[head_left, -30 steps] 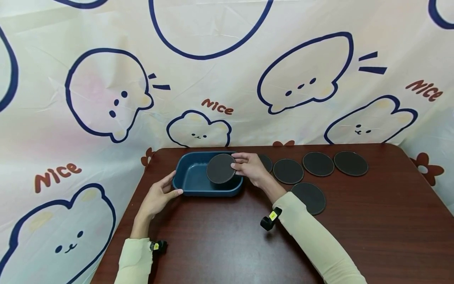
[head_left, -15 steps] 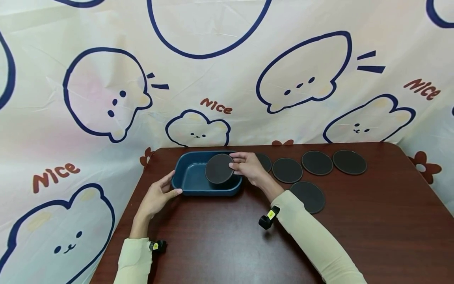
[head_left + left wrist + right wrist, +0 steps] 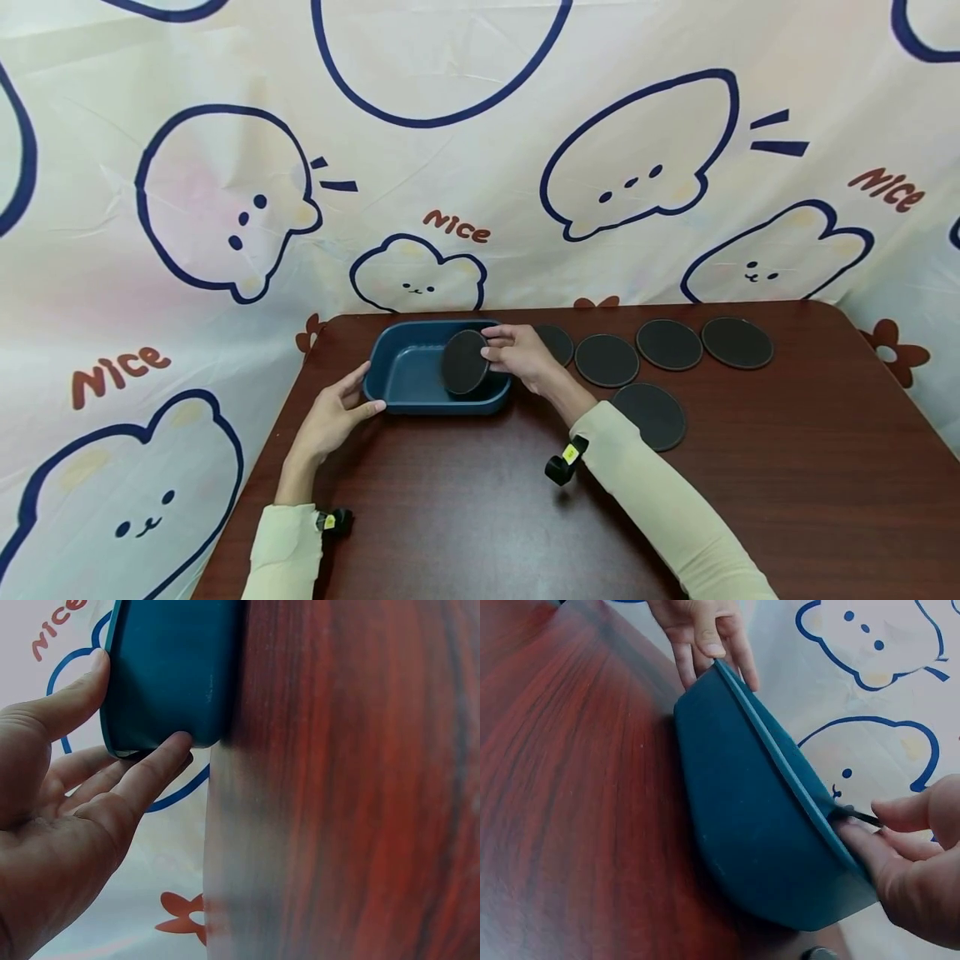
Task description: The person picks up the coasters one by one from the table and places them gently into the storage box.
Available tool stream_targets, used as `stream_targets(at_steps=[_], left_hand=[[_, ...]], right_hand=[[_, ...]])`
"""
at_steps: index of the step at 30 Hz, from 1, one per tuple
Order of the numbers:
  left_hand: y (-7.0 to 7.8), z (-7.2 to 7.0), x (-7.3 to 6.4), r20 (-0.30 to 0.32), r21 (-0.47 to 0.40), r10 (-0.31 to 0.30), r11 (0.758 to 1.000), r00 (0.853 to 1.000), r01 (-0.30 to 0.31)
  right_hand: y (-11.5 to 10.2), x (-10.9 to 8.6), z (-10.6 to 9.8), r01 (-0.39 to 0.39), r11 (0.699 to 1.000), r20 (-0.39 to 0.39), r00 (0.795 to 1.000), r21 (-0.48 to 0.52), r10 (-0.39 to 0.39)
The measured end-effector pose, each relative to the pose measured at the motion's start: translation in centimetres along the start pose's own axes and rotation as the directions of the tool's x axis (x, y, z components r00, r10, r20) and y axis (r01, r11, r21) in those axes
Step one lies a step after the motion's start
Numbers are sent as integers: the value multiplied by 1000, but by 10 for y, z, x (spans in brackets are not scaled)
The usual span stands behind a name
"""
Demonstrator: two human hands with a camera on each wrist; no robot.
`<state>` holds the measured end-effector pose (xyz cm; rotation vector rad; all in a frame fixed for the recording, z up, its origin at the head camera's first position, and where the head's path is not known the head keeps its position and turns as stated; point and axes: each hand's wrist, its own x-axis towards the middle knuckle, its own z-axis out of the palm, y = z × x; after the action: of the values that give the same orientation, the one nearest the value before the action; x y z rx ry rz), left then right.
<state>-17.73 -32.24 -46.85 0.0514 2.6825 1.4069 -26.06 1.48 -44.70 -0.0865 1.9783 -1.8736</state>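
Note:
A blue rectangular plastic basin (image 3: 405,408) sits at the back left of the table. My left hand (image 3: 333,417) holds its left end, thumb on the front rim and fingers along the end wall; the left wrist view shows these fingers (image 3: 154,769) against the basin (image 3: 169,675). Over the right part of the basin, my right hand (image 3: 525,360) pinches a round dark coaster (image 3: 463,362) by its right edge. The coaster is tilted, and in the right wrist view only its thin edge (image 3: 864,818) shows between thumb and fingers above the rim.
Several more dark round coasters lie flat to the right of the basin, among them a front one (image 3: 651,417) and a far right one (image 3: 738,342). The brown table (image 3: 480,508) ends at a patterned cloth (image 3: 525,150) behind.
The coaster in my right hand has turned and tilted, so it looks narrower over the basin than before. My left hand keeps its place on the basin's left end.

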Motion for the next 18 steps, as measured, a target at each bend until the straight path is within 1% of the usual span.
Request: stream_targets(at_steps=[2, 3, 6, 7, 9, 11, 12, 15, 18], left_hand=[[0, 0, 0, 0, -2, 0, 1000, 1000, 0], [0, 0, 0, -1, -3, -1, 1000, 1000, 1], [0, 1, 0, -2, -8, -5, 1000, 1000, 5], [-1, 1, 0, -1, -8, -7, 1000, 1000, 7], [-1, 1, 0, 2, -7, -11, 1000, 1000, 11], [0, 1, 0, 4, -7, -13, 1000, 1000, 13], [0, 1, 0, 4, -5, -12, 1000, 1000, 12], [0, 1, 0, -1, -5, -6, 1000, 1000, 6], [1, 1, 0, -2, -4, -2, 1000, 1000, 2]], right_hand=[[-2, -3, 1, 9, 996, 4, 1000, -89, -9], [-4, -5, 1, 19, 989, 6, 1000, -143, -18], [-9, -12, 2, 59, 948, 5, 998, -314, -60], [-11, -13, 2, 72, 932, 3, 997, -354, -76], [-14, -17, 0, 94, 918, 4, 995, -385, -100], [-16, -20, -3, 112, 922, 9, 993, -372, -117], [-17, -21, -6, 120, 929, 14, 992, -351, -123], [-17, -23, -16, 135, 952, 27, 991, -276, -132], [-13, -24, -28, 130, 974, 28, 992, -184, -127]])
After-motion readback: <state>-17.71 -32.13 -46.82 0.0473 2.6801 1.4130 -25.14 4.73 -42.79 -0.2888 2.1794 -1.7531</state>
